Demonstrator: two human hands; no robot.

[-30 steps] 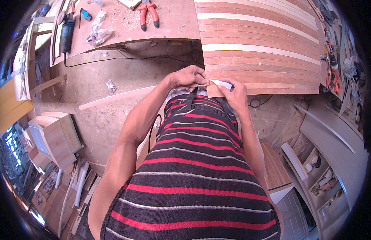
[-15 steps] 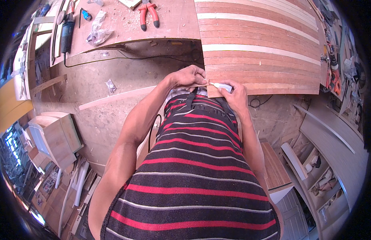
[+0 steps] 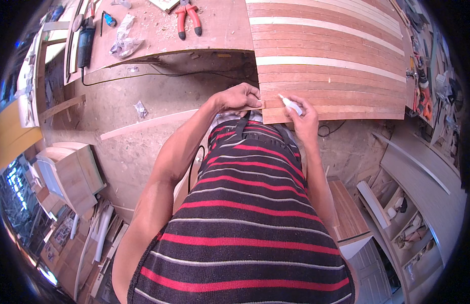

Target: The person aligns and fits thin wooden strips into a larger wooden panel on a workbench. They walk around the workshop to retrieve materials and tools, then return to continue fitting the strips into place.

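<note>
White bottle [image 3: 294,107] in grip, the right hand [image 3: 304,120] hovers over a slatted panel [image 3: 341,93]; the left hand [image 3: 239,97] pinches a strip [image 3: 154,123].

The right hand [image 3: 305,117] hides part of the white bottle [image 3: 292,105] from me; what the left hand [image 3: 239,97] touches is too small to tell; the pliers [image 3: 187,15] and wooden panel [image 3: 331,73] are cut off above.
</note>
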